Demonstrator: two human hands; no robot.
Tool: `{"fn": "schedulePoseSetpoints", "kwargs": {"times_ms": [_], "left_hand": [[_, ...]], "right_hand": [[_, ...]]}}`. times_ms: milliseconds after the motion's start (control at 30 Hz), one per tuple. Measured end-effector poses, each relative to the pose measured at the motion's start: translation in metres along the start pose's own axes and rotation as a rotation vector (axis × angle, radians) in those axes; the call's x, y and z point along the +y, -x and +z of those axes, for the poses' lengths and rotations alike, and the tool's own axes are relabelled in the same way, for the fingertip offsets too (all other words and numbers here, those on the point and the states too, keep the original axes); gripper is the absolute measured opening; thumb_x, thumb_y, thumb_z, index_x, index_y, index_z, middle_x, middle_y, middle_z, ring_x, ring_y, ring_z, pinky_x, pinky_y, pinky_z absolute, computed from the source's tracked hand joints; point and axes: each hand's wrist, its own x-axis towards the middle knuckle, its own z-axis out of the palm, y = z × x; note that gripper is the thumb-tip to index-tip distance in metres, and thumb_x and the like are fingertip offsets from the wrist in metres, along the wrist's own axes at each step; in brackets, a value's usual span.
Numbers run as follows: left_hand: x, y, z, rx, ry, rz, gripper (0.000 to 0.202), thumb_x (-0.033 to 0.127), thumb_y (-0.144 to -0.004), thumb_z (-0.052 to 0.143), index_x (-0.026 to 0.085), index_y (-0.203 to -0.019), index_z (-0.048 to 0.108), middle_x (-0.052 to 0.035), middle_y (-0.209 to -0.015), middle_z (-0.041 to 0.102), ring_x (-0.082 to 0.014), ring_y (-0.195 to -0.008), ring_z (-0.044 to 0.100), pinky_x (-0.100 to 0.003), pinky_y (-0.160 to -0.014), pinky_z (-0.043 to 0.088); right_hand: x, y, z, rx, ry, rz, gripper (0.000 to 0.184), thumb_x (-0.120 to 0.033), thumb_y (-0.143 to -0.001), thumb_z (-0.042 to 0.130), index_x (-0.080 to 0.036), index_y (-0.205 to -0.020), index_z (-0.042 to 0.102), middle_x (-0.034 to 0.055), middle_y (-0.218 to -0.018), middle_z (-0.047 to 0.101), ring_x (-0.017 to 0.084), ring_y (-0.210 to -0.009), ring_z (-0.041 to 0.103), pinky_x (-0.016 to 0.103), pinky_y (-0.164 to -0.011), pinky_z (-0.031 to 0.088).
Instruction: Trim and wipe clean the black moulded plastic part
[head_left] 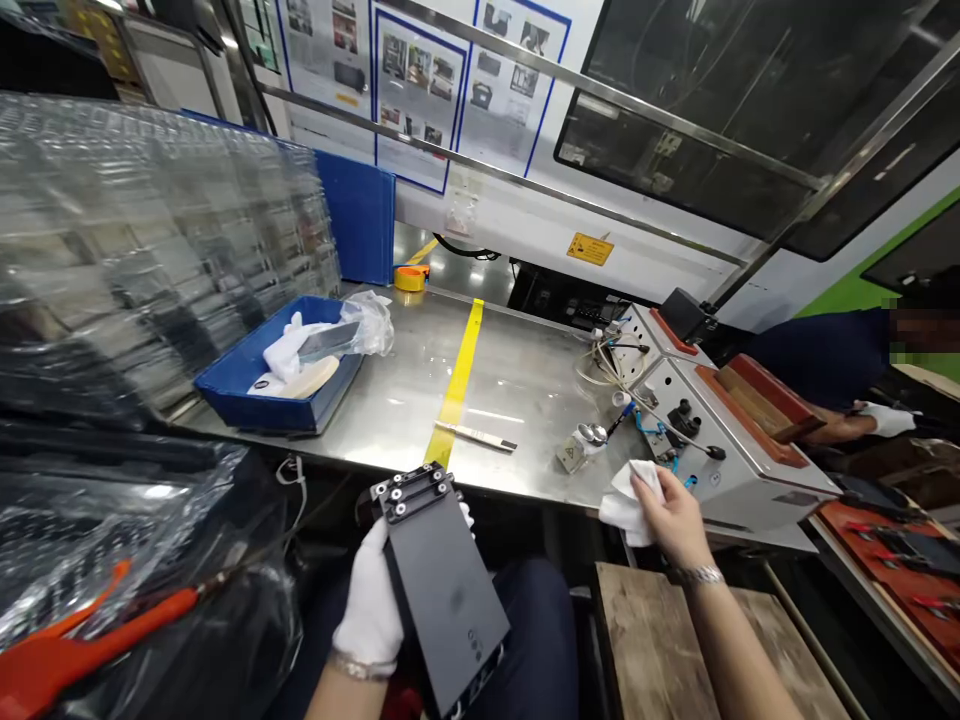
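At the bottom centre of the frame our left hand (373, 600), in a white glove, closes its fingers around the back of a dark flat panel (442, 585) and holds it tilted over our lap, the end with the small screws toward the steel table (517, 380). Our bare right hand (675, 515), lower right of centre, pinches a white cloth (626, 500) between thumb and fingers at the table's near edge, just beside a grey control box (720, 430) with loose wires.

The panel hangs clear of any support, gripped from one side only, so a slack glove could let it slide to the floor. The cloth sits close to the box's wires and could snag them.

A yellow stripe (457, 380) runs across the table with a thin stick (476, 435) lying over it. A blue tray (277, 385) at centre left holds white gloves and what may be another panel; the wrap over it blurs the view. Clear plastic trays (150, 240) stack at upper left. Another person's gloved hand (889, 418) rests at the right edge.
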Motion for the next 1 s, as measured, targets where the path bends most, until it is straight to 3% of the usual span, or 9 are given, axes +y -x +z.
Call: {"fn": "schedulePoseSetpoints", "kwargs": {"times_ms": [167, 333, 433, 567, 800, 1000], "left_hand": [[0.012, -0.001, 0.001, 0.146, -0.02, 0.083, 0.051, 0.043, -0.091, 0.057, 0.004, -0.118, 0.074, -0.0281, -0.125, 0.069, -0.0443, -0.114, 0.068, -0.063, -0.102, 0.053], [0.009, -0.008, 0.009, 0.176, -0.013, 0.081, 0.05, 0.042, -0.091, 0.057, 0.003, -0.117, 0.074, -0.0304, -0.127, 0.067, -0.046, -0.114, 0.068, -0.065, -0.103, 0.05], [0.005, -0.012, 0.011, 0.217, -0.055, 0.112, 0.046, 0.039, -0.093, 0.054, 0.005, -0.116, 0.075, -0.0301, -0.126, 0.068, -0.046, -0.113, 0.068, -0.066, -0.103, 0.05], [0.003, -0.015, 0.008, 0.215, -0.089, 0.109, 0.046, 0.041, -0.094, 0.052, 0.008, -0.113, 0.076, -0.0289, -0.124, 0.069, -0.0471, -0.116, 0.066, -0.068, -0.102, 0.05], [-0.003, -0.02, 0.004, 0.136, -0.099, 0.077, 0.049, 0.042, -0.093, 0.056, 0.005, -0.12, 0.075, -0.0299, -0.127, 0.067, -0.0462, -0.119, 0.065, -0.062, -0.103, 0.052], [-0.001, -0.018, 0.005, 0.104, -0.115, 0.034, 0.052, 0.042, -0.095, 0.054, 0.002, -0.122, 0.073, -0.0312, -0.125, 0.067, -0.0439, -0.111, 0.07, -0.059, -0.098, 0.057]], "right_hand": [[-0.013, -0.033, 0.031, -0.075, 0.272, -0.218, 0.039, -0.056, -0.094, 0.061, -0.019, -0.104, 0.067, 0.0062, -0.102, 0.068, 0.02, -0.092, 0.063, 0.044, -0.092, 0.053], [-0.02, -0.052, 0.047, -0.149, 0.368, -0.318, 0.038, -0.055, -0.098, 0.056, -0.02, -0.108, 0.067, 0.0071, -0.107, 0.069, 0.02, -0.097, 0.064, 0.043, -0.092, 0.054], [-0.016, -0.061, 0.04, -0.08, 0.391, -0.294, 0.04, -0.054, -0.1, 0.053, -0.019, -0.117, 0.064, 0.0087, -0.115, 0.069, 0.021, -0.103, 0.065, 0.045, -0.095, 0.054], [-0.007, -0.062, 0.022, 0.0, 0.47, -0.235, 0.04, -0.053, -0.098, 0.057, -0.018, -0.115, 0.064, 0.0063, -0.104, 0.069, 0.019, -0.09, 0.066, 0.043, -0.087, 0.056], [-0.006, -0.064, 0.022, -0.067, 0.652, -0.298, 0.033, -0.045, -0.1, 0.058, -0.02, -0.121, 0.063, 0.008, -0.115, 0.068, 0.019, -0.096, 0.065, 0.041, -0.088, 0.057], [-0.014, -0.068, 0.025, -0.158, 0.829, -0.316, 0.025, -0.033, -0.101, 0.058, -0.021, -0.122, 0.063, 0.0044, -0.105, 0.066, 0.014, -0.08, 0.061, 0.033, -0.074, 0.056]]}}
